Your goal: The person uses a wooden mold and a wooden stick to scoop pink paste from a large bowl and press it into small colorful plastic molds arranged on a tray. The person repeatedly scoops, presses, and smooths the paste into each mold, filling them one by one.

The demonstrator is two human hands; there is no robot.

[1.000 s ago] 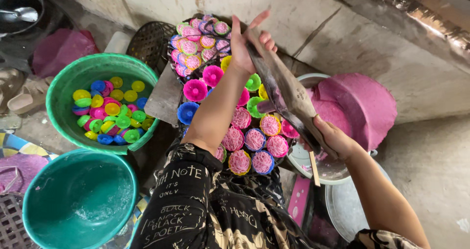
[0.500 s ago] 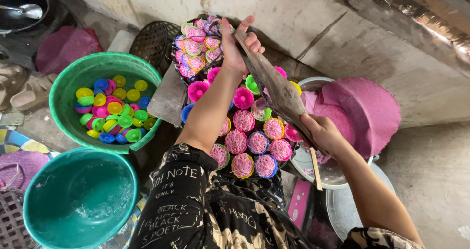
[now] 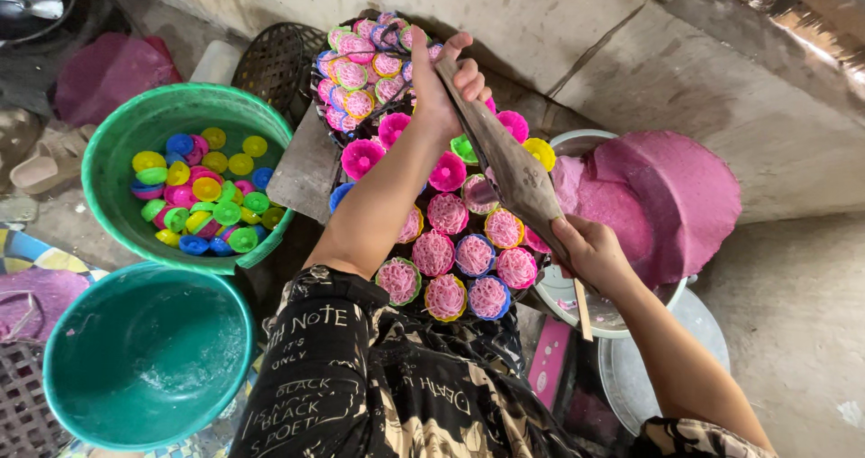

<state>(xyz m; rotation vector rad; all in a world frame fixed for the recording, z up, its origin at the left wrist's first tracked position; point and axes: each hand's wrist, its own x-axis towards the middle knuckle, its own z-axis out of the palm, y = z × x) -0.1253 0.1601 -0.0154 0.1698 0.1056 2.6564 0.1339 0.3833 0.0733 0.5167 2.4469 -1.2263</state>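
Head view looks down on a dark round tray (image 3: 338,138) packed with small coloured cups (image 3: 434,253) filled with pink ruffled paste; every place below is given relative to that tray. Over its far half, the left hand (image 3: 439,84) is raised with its fingers (image 3: 468,75) curled tight around the upper end of a long grey-brown cloth bag (image 3: 509,165). The bag slants down across the tray's right side to the right hand (image 3: 590,255), which hovers at the tray's near right edge, fingers closed around the bag's lower end and a thin wooden stick (image 3: 582,309) that pokes out below the fist. Just right of the tray sits a white bowl (image 3: 613,318) holding a large mound of pink dough (image 3: 667,197). Left of the tray stands a green basin (image 3: 126,143) holding loose empty cups (image 3: 203,192) in yellow, green, blue and pink. Nearer the person, left of the tray's near edge, a teal basin (image 3: 149,354) stands empty. Beyond the tray's far left edge lies a dark woven basket (image 3: 275,57) against the concrete wall (image 3: 559,17).
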